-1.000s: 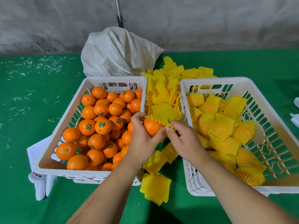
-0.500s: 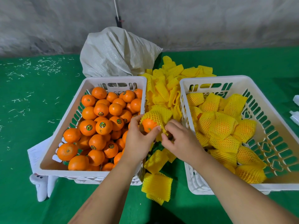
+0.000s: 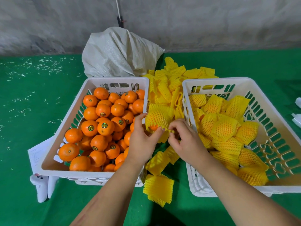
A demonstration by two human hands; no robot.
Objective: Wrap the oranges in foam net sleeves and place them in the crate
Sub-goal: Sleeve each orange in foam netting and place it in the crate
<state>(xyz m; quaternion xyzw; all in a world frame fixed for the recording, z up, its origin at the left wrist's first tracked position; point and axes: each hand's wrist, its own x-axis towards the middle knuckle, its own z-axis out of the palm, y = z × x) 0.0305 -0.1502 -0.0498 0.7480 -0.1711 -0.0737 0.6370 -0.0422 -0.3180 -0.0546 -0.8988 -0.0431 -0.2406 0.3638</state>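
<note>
- The orange sits between the two white crates, above the strip of loose foam sleeves, and almost all of it is inside a yellow foam net sleeve; only a small patch of bare peel shows at the near opening.
- The left hand cups the wrapped fruit from the left and below, thumb up along its left side and a fingertip pressed on the sleeve's near rim.
- The right hand pinches that same near rim between thumb and curled fingers, just to the right of the left fingertip; the two hands nearly touch.
- A second ago the sleeve covered only the far right part of the orange and most of the peel was bare; half a second ago it capped the top; now it reaches the near end.
- The left crate holds unwrapped oranges, several with round stickers; the right crate holds wrapped oranges.
- The pile of empty sleeves runs from the far side to the near side between the crates, on the green cloth.
- A pale woven sack lies on the far side of the left crate.
- The underside of the held orange and the left palm's contact with it are hidden; the right fingertips are partly tucked behind the netting, so how much rim they hold is unclear.
</note>
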